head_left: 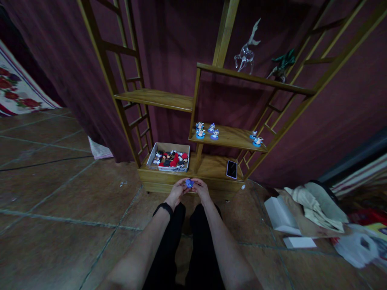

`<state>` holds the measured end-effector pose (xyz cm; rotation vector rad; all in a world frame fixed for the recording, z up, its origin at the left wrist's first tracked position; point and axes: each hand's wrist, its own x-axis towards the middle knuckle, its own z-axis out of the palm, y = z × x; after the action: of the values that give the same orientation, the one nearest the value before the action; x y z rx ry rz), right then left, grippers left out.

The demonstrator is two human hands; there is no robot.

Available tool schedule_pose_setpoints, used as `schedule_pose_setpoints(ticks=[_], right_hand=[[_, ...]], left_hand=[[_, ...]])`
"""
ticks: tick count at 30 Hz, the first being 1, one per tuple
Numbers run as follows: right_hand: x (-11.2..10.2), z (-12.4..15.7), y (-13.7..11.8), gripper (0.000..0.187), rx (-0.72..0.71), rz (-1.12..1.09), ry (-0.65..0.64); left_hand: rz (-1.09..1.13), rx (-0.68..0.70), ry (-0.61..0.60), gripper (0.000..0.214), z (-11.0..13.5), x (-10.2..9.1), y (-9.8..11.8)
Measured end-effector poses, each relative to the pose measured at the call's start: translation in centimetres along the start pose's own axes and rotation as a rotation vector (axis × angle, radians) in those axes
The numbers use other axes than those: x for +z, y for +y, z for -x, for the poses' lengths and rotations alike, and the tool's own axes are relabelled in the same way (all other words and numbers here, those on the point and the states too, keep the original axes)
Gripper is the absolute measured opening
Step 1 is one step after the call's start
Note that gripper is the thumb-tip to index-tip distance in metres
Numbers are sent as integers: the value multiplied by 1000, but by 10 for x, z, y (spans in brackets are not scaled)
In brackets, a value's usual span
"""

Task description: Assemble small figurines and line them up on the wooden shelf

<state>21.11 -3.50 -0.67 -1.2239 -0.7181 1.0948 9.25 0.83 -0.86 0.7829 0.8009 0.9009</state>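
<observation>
A small purple figurine [189,183] is held between the fingertips of both my hands, in front of the low wooden base of a shelf unit. My left hand [177,191] grips it from the left, and my right hand [200,188] closes on its right side. Just beyond my hands, a cardboard box [153,155] holds many small red, black and white figurines. On the wooden shelf [231,137] above stand blue-based figurines [200,133] and purple-based figurines [215,134] at the left. Two more figurines [257,141] stand at its right end.
A phone [231,169] lies on the base at the right. A clear glass deer [246,52] and a dark green ornament [283,65] occupy the upper shelf. White boxes [281,215], cloth [314,207] and a plastic bag [356,246] lie on the floor at right.
</observation>
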Motion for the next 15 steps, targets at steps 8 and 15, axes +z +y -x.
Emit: schedule_pose_setpoints(ticks=[8,15], right_hand=[[2,-3,4,23,18,27,70],[3,-4,6,28,61,-1,44]], left_hand=[[22,-15,31,35,1,2,1],[32,-35,59,46,1,2,1]])
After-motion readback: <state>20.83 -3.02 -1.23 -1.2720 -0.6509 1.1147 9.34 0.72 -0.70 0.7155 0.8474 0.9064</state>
